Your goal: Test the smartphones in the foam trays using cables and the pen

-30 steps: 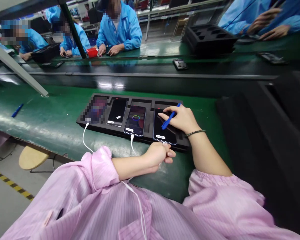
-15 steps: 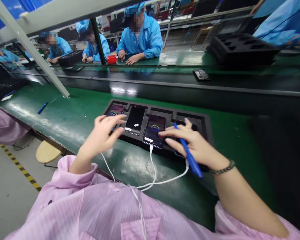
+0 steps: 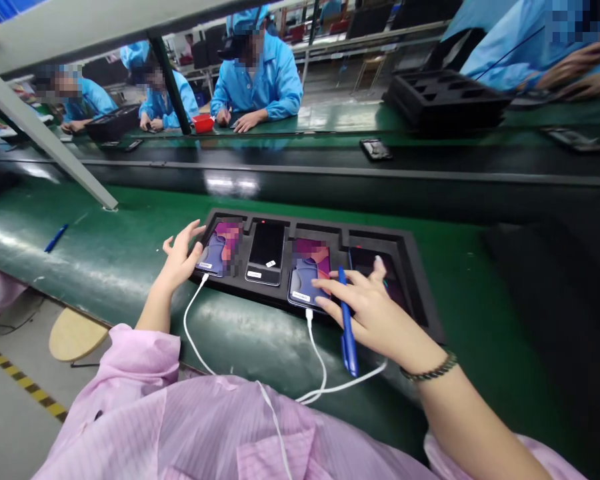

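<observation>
A black foam tray (image 3: 314, 225) holds a row of several smartphones. My left hand (image 3: 180, 257) is open, fingers apart, at the left edge of the leftmost phone (image 3: 213, 252), whose coloured screen is lit. The second phone (image 3: 267, 247) has a dark screen with small white labels. Held in my right hand (image 3: 380, 313) is a blue pen (image 3: 349, 343), slanting down between the fingers. Its index finger touches or hovers over the lower part of the lit third phone (image 3: 303, 270). That hand partly covers the dark rightmost phone (image 3: 363, 259). White charging cables (image 3: 324, 363) run from the tray towards me.
Another blue pen (image 3: 57, 238) lies on the green table (image 3: 145, 223) at left, near a slanted post (image 3: 60, 143). Beyond a dark conveyor (image 3: 290, 157) carrying a phone part (image 3: 376, 149), co-workers in blue sit near a red bin (image 3: 203, 123) and stacked black trays (image 3: 445, 100).
My left hand has moved left to the leftmost phone's edge. The first and third screens have switched from dark charging displays to coloured wallpaper. The view has shifted slightly right.
</observation>
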Motion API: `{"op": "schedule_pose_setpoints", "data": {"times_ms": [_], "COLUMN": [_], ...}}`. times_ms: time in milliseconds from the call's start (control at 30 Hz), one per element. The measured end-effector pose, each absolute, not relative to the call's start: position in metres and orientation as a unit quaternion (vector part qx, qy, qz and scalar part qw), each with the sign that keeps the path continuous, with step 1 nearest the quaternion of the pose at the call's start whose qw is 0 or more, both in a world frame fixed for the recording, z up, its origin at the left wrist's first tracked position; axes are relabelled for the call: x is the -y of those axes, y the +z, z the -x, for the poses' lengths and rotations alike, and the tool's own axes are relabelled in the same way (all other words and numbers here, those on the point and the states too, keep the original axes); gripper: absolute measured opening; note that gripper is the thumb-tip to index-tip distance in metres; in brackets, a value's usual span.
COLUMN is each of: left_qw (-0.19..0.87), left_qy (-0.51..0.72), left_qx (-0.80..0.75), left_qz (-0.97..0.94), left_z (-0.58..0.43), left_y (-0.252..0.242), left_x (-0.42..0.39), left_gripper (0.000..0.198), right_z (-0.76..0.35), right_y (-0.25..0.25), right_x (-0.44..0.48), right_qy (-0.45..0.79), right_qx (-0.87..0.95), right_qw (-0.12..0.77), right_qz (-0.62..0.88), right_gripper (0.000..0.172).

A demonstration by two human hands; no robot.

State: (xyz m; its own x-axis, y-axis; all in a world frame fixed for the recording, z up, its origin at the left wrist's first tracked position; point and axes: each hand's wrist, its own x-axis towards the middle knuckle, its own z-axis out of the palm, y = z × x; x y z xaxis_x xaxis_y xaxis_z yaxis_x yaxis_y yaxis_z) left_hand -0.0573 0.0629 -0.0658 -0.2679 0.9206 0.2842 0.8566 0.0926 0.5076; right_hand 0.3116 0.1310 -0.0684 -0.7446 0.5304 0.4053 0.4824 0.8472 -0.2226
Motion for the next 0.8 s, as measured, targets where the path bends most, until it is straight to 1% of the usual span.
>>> {"op": "schedule_pose_setpoints", "data": {"times_ms": [133,267,400,533,667,800], "left_qw": [0.034,0.024,0.014,-0.017,0.014,0.046], "left_qy": [0.356,0.399,0.429,0.415,0.367,0.325], "left_qx": [-0.706,-0.672,-0.660,-0.675,-0.691,-0.702], "left_qz": [-0.612,-0.623,-0.616,-0.610,-0.622,-0.633], "left_z": [0.064,0.067,0.069,0.068,0.067,0.066], "left_y": [-0.078,-0.084,-0.083,-0.078,-0.073,-0.074], "left_x": [-0.059,-0.054,-0.052,-0.049,-0.048,-0.051], "left_gripper": [0.057,0.060,0.063,0.061,0.063,0.062], "right_z": [-0.319,-0.324,-0.320,-0.317,-0.316,-0.314], "right_y": [-0.077,-0.076,-0.074,-0.074,-0.075,-0.075], "right_x": [-0.143,-0.140,-0.130,-0.127,-0.128,-0.130], "right_qy": [-0.010,0.015,0.046,0.075,0.105,0.089], "right_qx": [0.904,0.909,0.913,0.910,0.914,0.906], "right_qw": [0.268,0.285,0.296,0.309,0.290,0.277], "right_qz": [0.332,0.304,0.278,0.265,0.264,0.308], "right_gripper": [0.034,0.028,0.029,0.031,0.032,0.029]}}
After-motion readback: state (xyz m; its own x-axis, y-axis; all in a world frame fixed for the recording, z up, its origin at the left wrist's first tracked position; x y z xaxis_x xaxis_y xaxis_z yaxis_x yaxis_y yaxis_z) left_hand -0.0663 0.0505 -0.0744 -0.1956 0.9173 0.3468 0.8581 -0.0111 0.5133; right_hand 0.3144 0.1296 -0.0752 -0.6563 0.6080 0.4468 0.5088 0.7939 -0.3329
